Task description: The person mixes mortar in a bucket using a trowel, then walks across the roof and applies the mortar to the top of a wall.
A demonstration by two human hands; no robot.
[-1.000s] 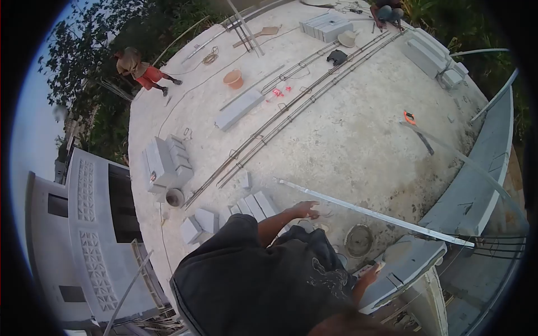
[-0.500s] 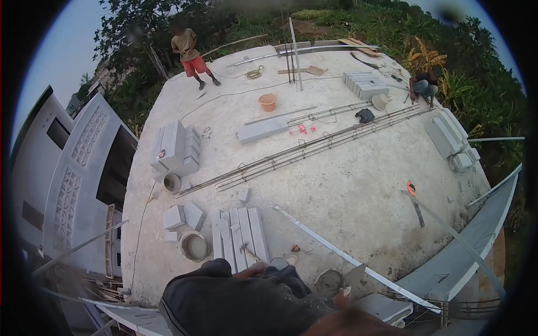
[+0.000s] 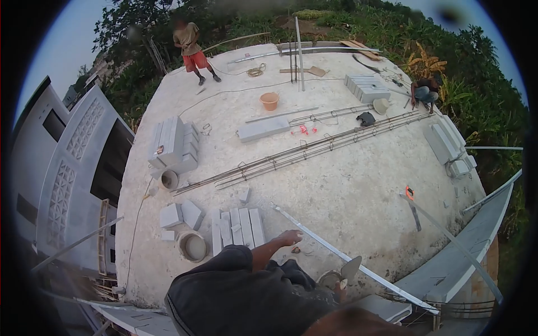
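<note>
My left hand is stretched forward over the roof slab, fingers extended and apart from the nearby long white metal bar. Nothing shows in it. My right hand is closed round the handle of a trowel, whose blade points up. Under the trowel stands a round bucket, partly hidden by the blade and my right hand. A small reddish-brown object lies on the slab just below my left hand. Left of that hand is a row of long grey blocks, partly covered by my arm.
A second bucket and cut blocks stand at left. Long rebar cages cross the slab. A handsaw lies at right. One person stands far left; another crouches far right. The slab edge drops off at right.
My left hand has left my lap and reached forward and right, past the blocks. My right hand still holds the trowel, its blade now tilted more upright. The view has shifted slightly.
</note>
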